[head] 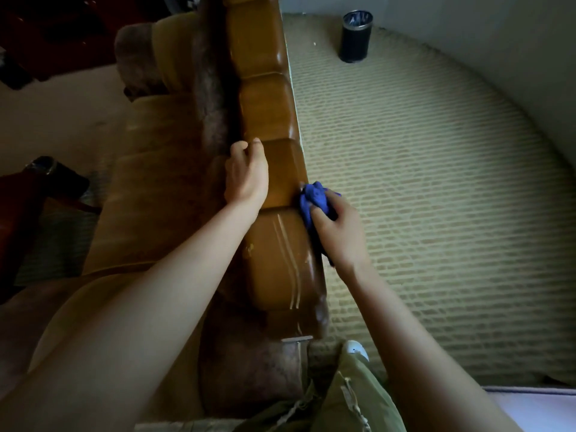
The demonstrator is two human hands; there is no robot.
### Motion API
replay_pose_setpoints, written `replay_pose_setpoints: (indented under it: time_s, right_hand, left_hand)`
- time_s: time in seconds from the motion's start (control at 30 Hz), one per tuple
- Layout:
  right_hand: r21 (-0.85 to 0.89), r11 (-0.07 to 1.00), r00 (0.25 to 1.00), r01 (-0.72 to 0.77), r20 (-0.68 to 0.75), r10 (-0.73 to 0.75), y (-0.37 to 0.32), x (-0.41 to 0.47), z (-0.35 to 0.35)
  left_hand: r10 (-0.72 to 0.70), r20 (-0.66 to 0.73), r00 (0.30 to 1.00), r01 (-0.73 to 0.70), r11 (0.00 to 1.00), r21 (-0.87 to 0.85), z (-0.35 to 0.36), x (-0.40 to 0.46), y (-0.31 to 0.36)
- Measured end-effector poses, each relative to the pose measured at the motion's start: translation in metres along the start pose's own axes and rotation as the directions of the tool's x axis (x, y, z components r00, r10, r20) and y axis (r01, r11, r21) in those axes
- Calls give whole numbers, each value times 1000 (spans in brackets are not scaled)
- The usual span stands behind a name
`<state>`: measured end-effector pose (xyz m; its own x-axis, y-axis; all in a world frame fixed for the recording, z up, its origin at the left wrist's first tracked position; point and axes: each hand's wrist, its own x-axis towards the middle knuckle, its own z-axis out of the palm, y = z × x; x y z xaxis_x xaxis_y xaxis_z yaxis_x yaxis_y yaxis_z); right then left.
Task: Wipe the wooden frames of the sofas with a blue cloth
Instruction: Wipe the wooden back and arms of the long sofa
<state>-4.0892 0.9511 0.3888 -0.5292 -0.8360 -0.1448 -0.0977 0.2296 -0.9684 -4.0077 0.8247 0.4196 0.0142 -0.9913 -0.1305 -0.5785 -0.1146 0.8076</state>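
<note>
Right hand (338, 235) gripping blue cloth (314, 201), against wooden frame (280, 169) edge

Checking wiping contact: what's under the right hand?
The blue cloth, bunched in the right hand, pressed against the wooden frame's outer edge. The frame surface beneath the cloth is covered.

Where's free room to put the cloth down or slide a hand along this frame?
Free: wooden frame top beyond the left hand; carpet between frame and black bin. Crowded: mid-frame, where the left hand rests and the right hand presses the blue cloth on the outer edge.
</note>
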Motion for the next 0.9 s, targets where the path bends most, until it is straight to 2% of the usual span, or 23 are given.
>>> replay_pose_setpoints:
  time_s: [0.07,0.1,0.17,0.23,0.3,0.37,0.4,0.5,0.57,0.63,0.7,0.77,0.83,0.9]
  right_hand:
    - [-175,979,994,105,-13,-109,-11,-4,5]
    - [-304,938,984,164,-21,-178,-17,-5,11]
    - [-608,728,924,318,26,-382,-29,-5,29]
    - [-770,465,854,436,192,-484,-43,0,53]
    - [-832,271,847,484,368,-383,-60,3,79]
    - [-874,65,854,482,451,-260,-72,2,105]
    - [-877,-72,855,476,480,-194,-74,-1,117]
    - [-751,-446,842,487,539,12,-60,-22,147]
    - [-651,-577,826,494,558,78,-43,-45,155]
    - [-590,-633,813,501,572,111,-30,-67,153]
    - [-581,-611,808,537,564,173,-27,-84,147]
    - [-671,-519,828,530,543,143,-37,-82,143]
    - [-818,-406,899,409,438,22,-59,-55,146]
    - [-892,-354,950,280,311,-34,-79,-24,149]
  left_hand:
    - [-54,11,998,55,979,-197,-9,2,2]
    - [-128,44,991,135,940,-313,-16,5,3]
    - [-309,148,940,341,817,-466,-33,13,-1]
    - [-395,218,892,450,739,-501,-55,21,-12]
    - [-412,221,884,464,717,-520,-76,28,-29]
    - [-422,217,880,469,708,-528,-96,33,-47]
    - [-424,229,876,477,696,-536,-105,34,-56]
    - [-419,243,875,481,692,-538,-124,38,-81]
    - [-415,256,873,486,707,-514,-129,38,-93]
    - [-390,283,876,482,730,-485,-129,36,-103]
    - [-355,324,877,472,759,-448,-126,28,-107]
    - [-306,374,875,452,792,-410,-122,20,-106]
    - [-249,435,865,416,841,-346,-121,11,-101]
    - [-187,448,874,350,883,-314,-121,5,-98]
